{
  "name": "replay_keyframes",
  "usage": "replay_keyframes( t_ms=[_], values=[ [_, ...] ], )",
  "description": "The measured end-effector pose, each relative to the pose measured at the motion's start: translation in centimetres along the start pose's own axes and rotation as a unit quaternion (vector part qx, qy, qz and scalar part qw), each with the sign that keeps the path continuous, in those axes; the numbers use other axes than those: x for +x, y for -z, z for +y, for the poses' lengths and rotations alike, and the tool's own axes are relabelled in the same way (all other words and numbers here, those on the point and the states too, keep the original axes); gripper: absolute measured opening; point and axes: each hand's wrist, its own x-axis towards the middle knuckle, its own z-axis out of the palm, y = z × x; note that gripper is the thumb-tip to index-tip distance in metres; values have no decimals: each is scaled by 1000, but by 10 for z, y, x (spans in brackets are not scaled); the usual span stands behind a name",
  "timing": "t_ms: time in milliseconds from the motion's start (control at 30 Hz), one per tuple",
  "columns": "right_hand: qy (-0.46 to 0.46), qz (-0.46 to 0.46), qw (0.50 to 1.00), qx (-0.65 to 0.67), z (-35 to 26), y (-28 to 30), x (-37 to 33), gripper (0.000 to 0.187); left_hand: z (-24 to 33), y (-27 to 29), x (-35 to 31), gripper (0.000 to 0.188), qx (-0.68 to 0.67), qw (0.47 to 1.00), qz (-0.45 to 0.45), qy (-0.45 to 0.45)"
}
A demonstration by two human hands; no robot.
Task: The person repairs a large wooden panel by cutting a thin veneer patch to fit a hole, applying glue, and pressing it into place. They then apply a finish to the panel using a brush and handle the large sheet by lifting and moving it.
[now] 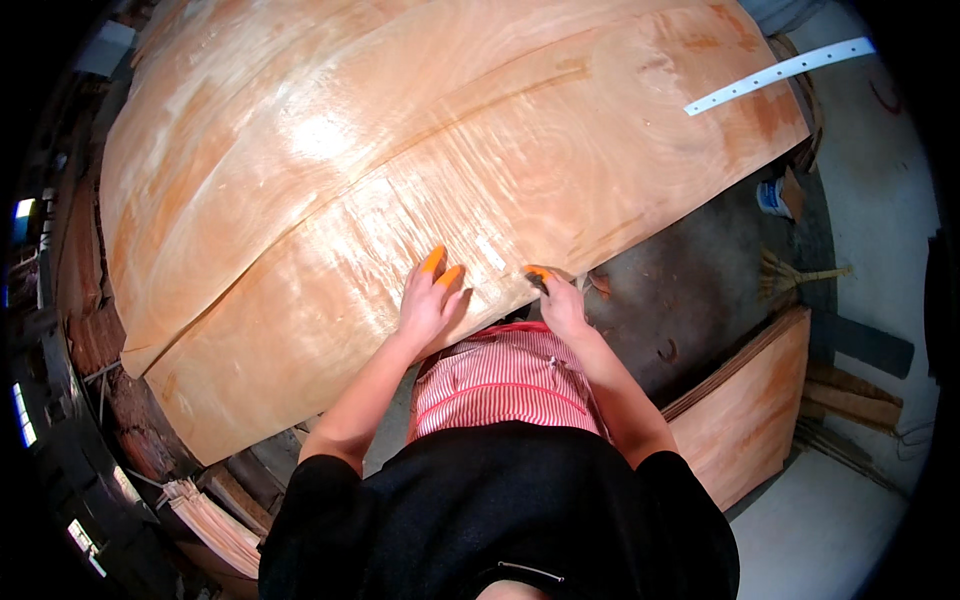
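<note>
A large sheet of wood veneer (600, 150) lies before me, with ripples and a long overlapping edge running across it. My left hand (428, 302) rests on the rippled part near the front edge, fingers apart, orange covers on two fingertips. At the sheet's front edge, my right hand (563, 302) is closed around a small dark object (538, 283); its kind is hard to make out. Orange shows at that hand's fingertips too. Between and just beyond the hands, a short whitish strip (490, 252) sits on the veneer.
A white strip with holes (780, 75) crosses the sheet's far right corner. To the right are a broom (795, 275), a white-and-blue container (772, 197) and a leaning stack of sheets (745, 410). Thin wood strips (210, 525) lie at lower left. My striped apron (505, 385) nearly meets the front edge.
</note>
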Motion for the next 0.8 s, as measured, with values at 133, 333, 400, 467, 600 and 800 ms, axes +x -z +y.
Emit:
replay_keyframes(
  t_ms=[133,333,400,467,600,800],
  values=[
    [168,-12,985,-45,-25,-15,24,23,-4,8,-46,40,-6,1000,17,-22],
    [249,-32,953,-168,-40,-40,45,22,1,13,-90,39,-17,1000,-6,-10],
    [253,-25,948,-192,-43,-44,44,20,-1,15,-99,39,-21,1000,0,-14],
    [237,-27,949,-205,-47,-46,39,23,-4,16,-107,39,-28,1000,-1,-14],
    [189,21,969,-160,-59,-51,22,29,-16,21,-127,39,-32,999,1,-26],
    [62,-151,967,-193,-78,-63,-26,55,-39,25,-180,35,-4,999,45,-1]
  ],
)
